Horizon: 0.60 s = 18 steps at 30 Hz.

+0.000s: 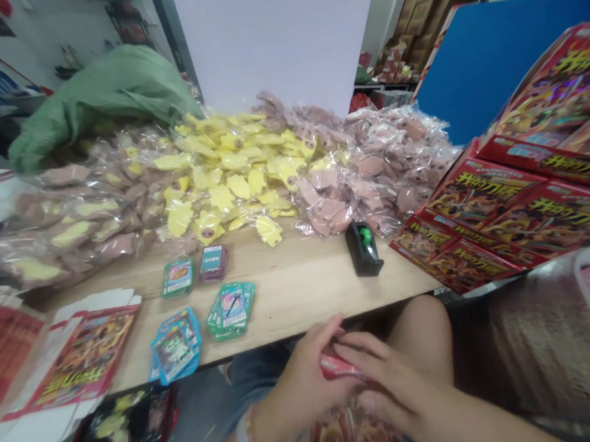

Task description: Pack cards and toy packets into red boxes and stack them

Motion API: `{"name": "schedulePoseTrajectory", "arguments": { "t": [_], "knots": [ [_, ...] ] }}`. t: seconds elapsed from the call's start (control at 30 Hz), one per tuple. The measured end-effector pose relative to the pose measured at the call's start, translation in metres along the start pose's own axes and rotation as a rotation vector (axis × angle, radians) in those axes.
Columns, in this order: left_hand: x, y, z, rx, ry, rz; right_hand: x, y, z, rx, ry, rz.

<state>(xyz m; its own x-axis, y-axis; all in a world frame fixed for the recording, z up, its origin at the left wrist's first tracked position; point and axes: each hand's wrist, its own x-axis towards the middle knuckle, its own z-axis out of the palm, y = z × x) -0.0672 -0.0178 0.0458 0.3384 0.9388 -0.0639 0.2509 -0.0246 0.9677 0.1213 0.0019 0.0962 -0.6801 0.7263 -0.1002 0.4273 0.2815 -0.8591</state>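
Hands (all 2) hold red packet.

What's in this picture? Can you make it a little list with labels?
Left hand: curled around a small red item
Right hand: over the same small red item
Table: wooden
Cards: four piles, left of the tape dispenser
Table back: yellow pieces and pinkish pieces in clear wrap
Right side: stacked red boxes

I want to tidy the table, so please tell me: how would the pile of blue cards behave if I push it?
The blue cards would probably slide apart, since they lie loosely fanned. They look thin, so likely light. Some might drop, being at the front edge of the table.
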Motion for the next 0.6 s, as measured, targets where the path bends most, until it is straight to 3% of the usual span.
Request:
{"name": "schedulePoseTrajectory", "arguments": {
  "t": [0.1,0.13,0.2,0.23,0.3,0.37,0.47,0.6],
  "knots": [
    [0.007,0.026,-0.030,0.098,-0.328,0.086,-0.014,0.019,0.026,0.034,0.376,-0.024],
    [0.008,0.034,-0.039,0.152,-0.387,0.103,-0.016,0.026,0.030,0.052,0.444,-0.035],
    [0.014,0.047,-0.051,0.249,-0.420,0.140,-0.012,0.039,0.027,0.083,0.462,-0.049],
    [0.019,0.052,-0.056,0.291,-0.410,0.165,-0.006,0.045,0.017,0.104,0.479,-0.027],
    [0.036,0.055,-0.062,0.394,-0.299,0.223,0.018,0.059,-0.014,0.169,0.603,0.163],
    [0.060,0.051,-0.065,0.550,-0.096,0.275,0.050,0.077,-0.054,0.262,0.786,0.523],
    [0.096,0.034,-0.063,0.779,0.038,0.248,0.096,0.105,-0.100,0.399,0.723,0.785],
    [0.121,0.015,-0.059,0.856,0.010,0.169,0.121,0.124,-0.115,0.616,0.614,0.879]
  ]
}}
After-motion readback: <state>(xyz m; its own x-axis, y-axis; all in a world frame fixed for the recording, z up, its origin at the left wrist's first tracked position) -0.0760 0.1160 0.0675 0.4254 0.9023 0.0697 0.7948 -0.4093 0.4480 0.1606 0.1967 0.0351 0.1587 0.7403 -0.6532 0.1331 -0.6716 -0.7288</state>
